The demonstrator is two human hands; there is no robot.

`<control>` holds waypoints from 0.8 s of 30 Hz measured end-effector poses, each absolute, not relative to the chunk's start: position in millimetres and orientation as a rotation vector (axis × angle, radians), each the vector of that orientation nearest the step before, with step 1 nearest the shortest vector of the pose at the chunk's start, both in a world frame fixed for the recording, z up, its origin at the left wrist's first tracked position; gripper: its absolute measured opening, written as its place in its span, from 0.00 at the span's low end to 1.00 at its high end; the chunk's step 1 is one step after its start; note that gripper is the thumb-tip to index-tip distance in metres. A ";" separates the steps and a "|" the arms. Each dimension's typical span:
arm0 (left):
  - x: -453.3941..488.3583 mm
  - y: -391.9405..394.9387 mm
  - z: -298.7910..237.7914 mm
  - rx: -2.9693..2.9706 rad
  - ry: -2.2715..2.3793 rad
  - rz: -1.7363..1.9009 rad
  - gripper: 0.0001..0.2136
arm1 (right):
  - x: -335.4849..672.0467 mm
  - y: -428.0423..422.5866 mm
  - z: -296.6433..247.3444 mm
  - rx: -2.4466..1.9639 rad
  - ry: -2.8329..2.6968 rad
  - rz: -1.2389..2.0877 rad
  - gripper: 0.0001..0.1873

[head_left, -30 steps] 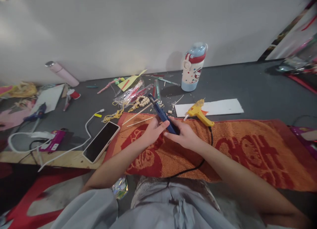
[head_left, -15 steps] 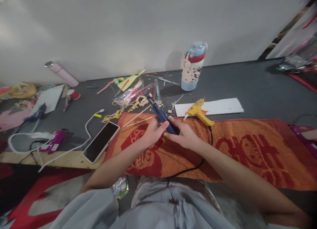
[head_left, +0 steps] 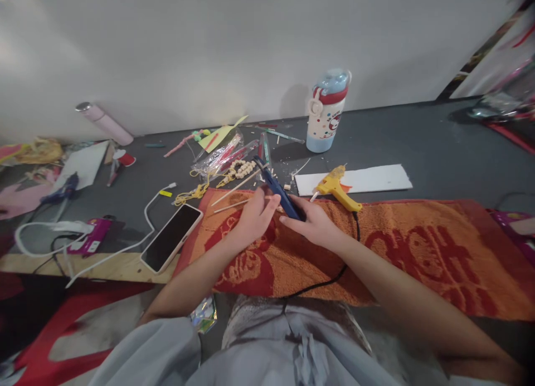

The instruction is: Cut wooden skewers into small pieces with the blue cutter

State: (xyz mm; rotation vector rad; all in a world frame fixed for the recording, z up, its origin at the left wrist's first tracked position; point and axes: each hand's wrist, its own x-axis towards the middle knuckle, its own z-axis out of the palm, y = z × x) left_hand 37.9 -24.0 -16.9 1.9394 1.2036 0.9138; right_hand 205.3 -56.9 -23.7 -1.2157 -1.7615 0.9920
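Note:
My right hand (head_left: 313,221) is closed around the lower end of a long dark blue hand tool (head_left: 279,192), which points up and away to the left. Its exact kind is unclear. My left hand (head_left: 256,214) is closed beside the tool, thumb up and fingers curled behind; what is in its grasp is mostly hidden. Thin wooden sticks (head_left: 234,190) lie to its left, one running behind that hand. Both hands are above an orange and red towel (head_left: 334,263). A yellow glue gun (head_left: 337,190) rests right of my right hand, on a white board strip (head_left: 376,179).
Beyond the hands lie small light-coloured bits (head_left: 287,186), a pale beaded strand (head_left: 240,170) and plastic packets (head_left: 219,157). A patterned bottle (head_left: 327,116) stands behind. At left are a phone (head_left: 171,238), a white cable (head_left: 146,219) and a blue glue gun (head_left: 62,191).
The blue tool has shifted slightly right and up. My left hand has moved a little away from it, its thumb now lifted off the tool's side. My right hand keeps its hold.

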 end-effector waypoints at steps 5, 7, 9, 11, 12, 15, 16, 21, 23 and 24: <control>14.2 -5.3 -14.0 2.601 1.509 1.240 0.14 | 206.3 -57.4 -19.6 -1.298 -1.782 0.939 0.23; 8.1 4.0 -16.1 2.702 1.602 1.182 0.13 | 205.5 -59.0 -18.8 -1.292 -1.816 0.935 0.22; 3.0 11.3 -19.2 2.768 1.647 1.014 0.11 | 204.8 -60.9 -19.0 -1.270 -1.840 0.936 0.22; -2.2 15.7 -21.8 2.807 1.702 0.886 0.12 | 204.9 -62.6 -19.6 -1.244 -1.863 0.952 0.21; -5.0 17.1 -22.5 2.834 1.714 0.856 0.12 | 205.3 -63.2 -19.8 -1.235 -1.876 0.967 0.20; -13.3 20.2 -22.4 2.943 1.663 0.851 0.13 | 207.3 -64.3 -19.3 -1.210 -1.911 1.016 0.20; -15.8 21.2 -21.9 2.974 1.630 0.853 0.13 | 208.1 -64.4 -18.7 -1.204 -1.921 1.026 0.20; -24.2 26.2 -19.6 3.004 1.517 0.836 0.11 | 212.0 -64.3 -13.8 -1.179 -1.948 1.073 0.17; -25.4 27.6 -19.9 3.011 1.509 0.844 0.11 | 213.3 -64.2 -11.9 -1.171 -1.960 1.086 0.16; -25.4 28.2 -20.5 3.013 1.510 0.852 0.11 | 213.8 -64.1 -11.4 -1.172 -1.965 1.089 0.16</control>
